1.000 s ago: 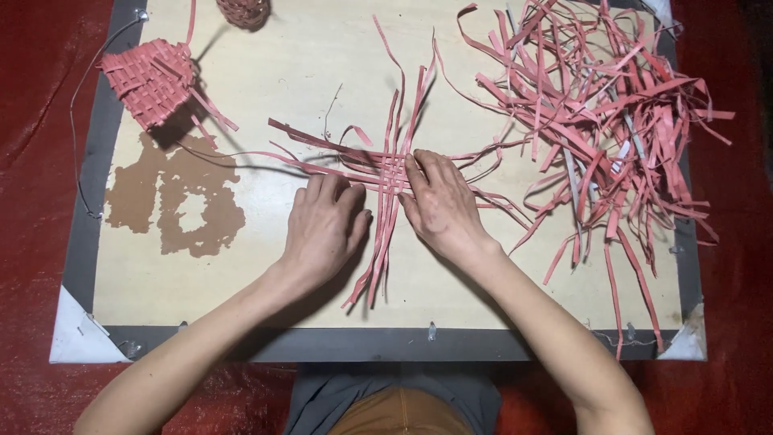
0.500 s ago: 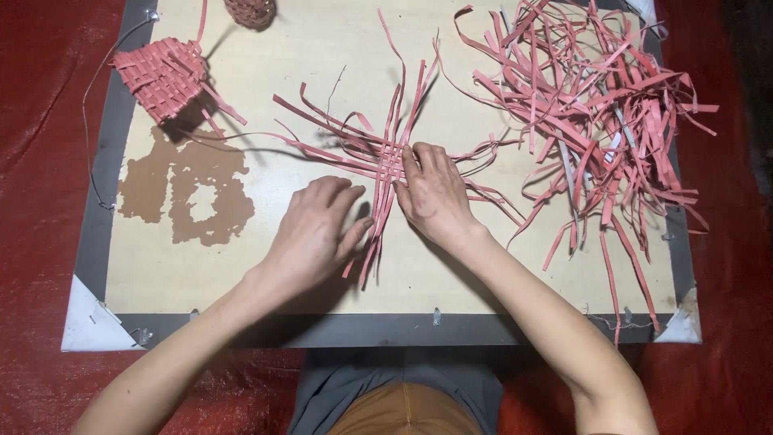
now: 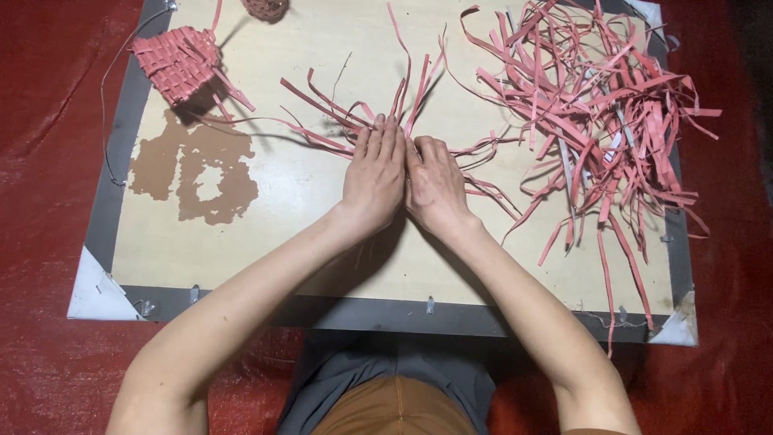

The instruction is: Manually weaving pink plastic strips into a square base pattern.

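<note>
Board (image 3: 322, 201): pale, grey-edged, brown patch (image 3: 197, 173) | floor (image 3: 40, 161): red sheet

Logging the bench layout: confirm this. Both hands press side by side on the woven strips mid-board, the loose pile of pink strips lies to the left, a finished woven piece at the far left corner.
Wrong on one point: the head view shows the loose pile of pink strips to the right. The left hand and right hand do press side by side on the woven strips mid-board, with the finished woven piece at the far left corner.

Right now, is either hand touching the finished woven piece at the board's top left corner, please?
No, both hands press the strips mid-board, apart from the woven piece.
</note>
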